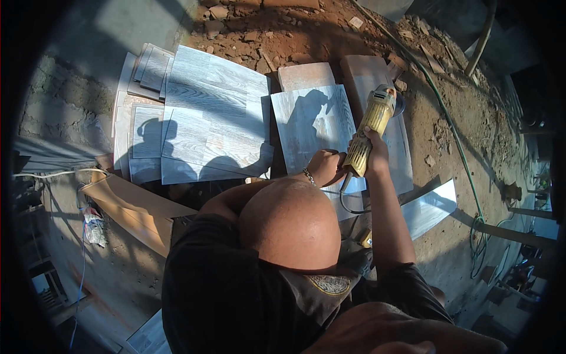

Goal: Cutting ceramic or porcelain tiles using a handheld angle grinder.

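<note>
Gripping yellow grinder [377, 112] w/ R hand [378, 154], L hand [326, 166] curled by its rear, hold unclear, nr gray tile [311, 128].

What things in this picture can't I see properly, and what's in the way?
All in the head view:
- Left hand: fingertips hidden by the grinder; its grip is unclear.
- Disc: mostly behind the grinder's front end.
- Cord: its far end is lost behind the right forearm.
- Bottom-left tile: cut off by the lower edge.
- Right rim: things too dark and small to name.
</note>
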Tool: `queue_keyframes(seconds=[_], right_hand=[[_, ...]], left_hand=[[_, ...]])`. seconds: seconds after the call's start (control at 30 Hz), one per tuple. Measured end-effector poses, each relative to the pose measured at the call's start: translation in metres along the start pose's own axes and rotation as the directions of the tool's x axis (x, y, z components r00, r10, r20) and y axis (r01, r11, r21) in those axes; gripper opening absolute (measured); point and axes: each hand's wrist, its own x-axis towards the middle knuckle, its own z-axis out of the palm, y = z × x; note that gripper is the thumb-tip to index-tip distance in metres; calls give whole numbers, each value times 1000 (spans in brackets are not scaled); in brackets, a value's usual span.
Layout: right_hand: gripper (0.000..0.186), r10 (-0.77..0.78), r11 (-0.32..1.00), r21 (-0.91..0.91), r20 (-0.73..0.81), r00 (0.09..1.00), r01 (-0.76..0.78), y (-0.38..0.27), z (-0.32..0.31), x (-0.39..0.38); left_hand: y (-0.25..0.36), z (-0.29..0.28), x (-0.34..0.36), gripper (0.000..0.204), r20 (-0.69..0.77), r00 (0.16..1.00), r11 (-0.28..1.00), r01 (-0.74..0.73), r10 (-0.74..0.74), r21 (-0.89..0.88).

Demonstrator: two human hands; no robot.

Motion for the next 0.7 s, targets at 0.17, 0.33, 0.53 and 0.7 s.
queue_keyframes(seconds=[0.17, 0.33, 0.53, 0.7], right_hand=[[45, -194, 695, -719, -177, 965, 8, -13, -20, 23], [58, -438, 113, -973, -230, 869, -200, -30, -103, 51], [67, -536, 102, -949, -304, 788, -298, -12, -161, 83], [68, -541, -1, -974, -191, 819, -228, -2, -173, 76]], left_hand=[[-4, -16, 15, 53, 445, 832, 944, 299, -330, 141], [-60, -75, -13, 67, 328, 622, 694, 545, -711, 471], [-100, -45, -106, 56, 436, 517, 523, 844, -737, -117], [-99, 3, -146, 43, 453, 502, 350, 856, -736, -379]])
